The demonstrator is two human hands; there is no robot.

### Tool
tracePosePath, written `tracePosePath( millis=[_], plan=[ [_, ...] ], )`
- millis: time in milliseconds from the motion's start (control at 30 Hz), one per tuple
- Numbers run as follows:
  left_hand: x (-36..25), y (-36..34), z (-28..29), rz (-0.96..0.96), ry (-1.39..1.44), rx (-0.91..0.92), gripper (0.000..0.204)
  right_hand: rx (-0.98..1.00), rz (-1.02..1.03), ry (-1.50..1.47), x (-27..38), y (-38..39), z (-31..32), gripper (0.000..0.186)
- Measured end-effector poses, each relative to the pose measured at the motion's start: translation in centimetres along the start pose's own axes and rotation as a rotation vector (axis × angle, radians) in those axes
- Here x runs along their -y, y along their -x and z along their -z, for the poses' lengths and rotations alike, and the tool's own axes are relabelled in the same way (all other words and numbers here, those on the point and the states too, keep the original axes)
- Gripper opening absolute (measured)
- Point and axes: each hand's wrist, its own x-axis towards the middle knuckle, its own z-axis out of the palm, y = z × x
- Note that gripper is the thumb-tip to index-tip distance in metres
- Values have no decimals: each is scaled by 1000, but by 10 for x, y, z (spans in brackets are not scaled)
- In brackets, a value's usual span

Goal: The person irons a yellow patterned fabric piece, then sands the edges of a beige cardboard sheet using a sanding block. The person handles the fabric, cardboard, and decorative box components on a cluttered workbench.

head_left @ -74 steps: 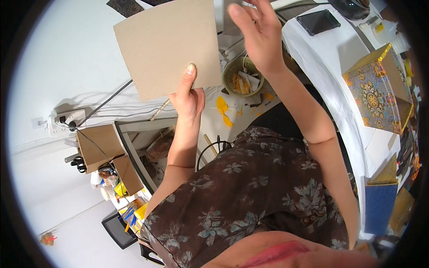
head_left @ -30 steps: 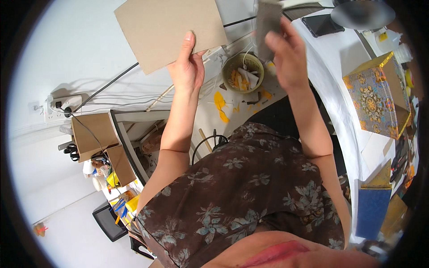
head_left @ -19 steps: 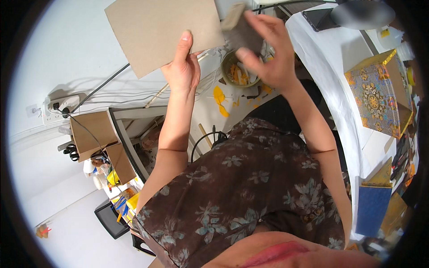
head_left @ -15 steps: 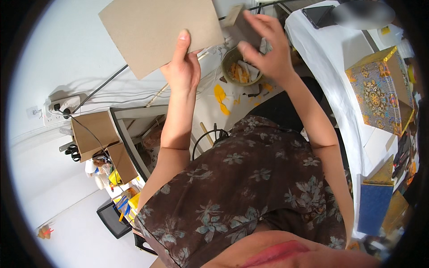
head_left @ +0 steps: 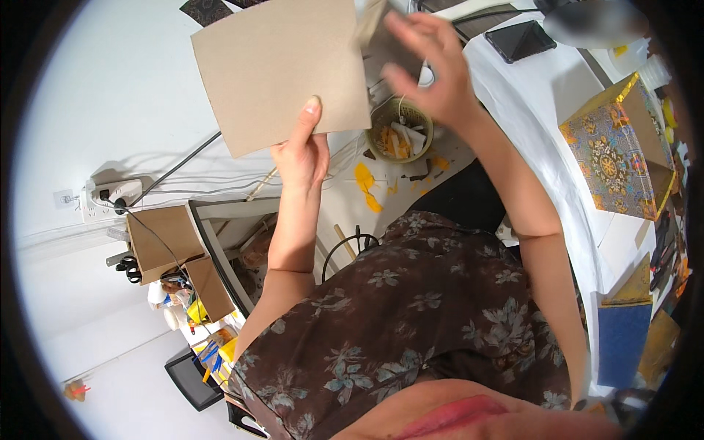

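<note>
My left hand [head_left: 302, 155] grips a stiff grey-brown cardboard sheet [head_left: 282, 77] by its lower edge, thumb on the face towards me, fingers behind. At the sheet's right edge is a blurred grey-brown rectangular block [head_left: 386, 57], which my right hand [head_left: 447, 84] holds with fingers and thumb spaced along its side. Motion smears the right fingers, and I cannot tell whether the block touches the sheet.
Below the hands stands a waste basket [head_left: 375, 137] with scraps; yellow scraps [head_left: 364, 183] lie beside it. On the white-covered table at right are a black phone [head_left: 521, 41], a patterned box [head_left: 612, 158] and a blue panel [head_left: 623, 345]. A power strip [head_left: 110, 198] hangs left.
The cardboard sheet has shifted down and slightly right in view, and is turned more upright. The block and my right hand stay by its right edge, slightly further left. The whole view has shifted a little.
</note>
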Motion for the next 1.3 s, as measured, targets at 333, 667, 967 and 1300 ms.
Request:
tracePosePath(
  millis=[333, 667, 967, 1300],
  plan=[
    [-13, 8, 4, 38, 1, 13, 59, -169, 59, -15, -8, -17, 8, 62],
    [-9, 14, 10, -1, -14, 44, 60, -238, 110, -82, 22, -27, -10, 63],
    [-6, 10, 19, -5, -23, 22, 57, -346, -304, -509, 14, -8, -23, 63],
    [-32, -25, 51, 46, -65, 276, 67, 580, -509, -739, 25, -36, 32, 62]
  ],
)
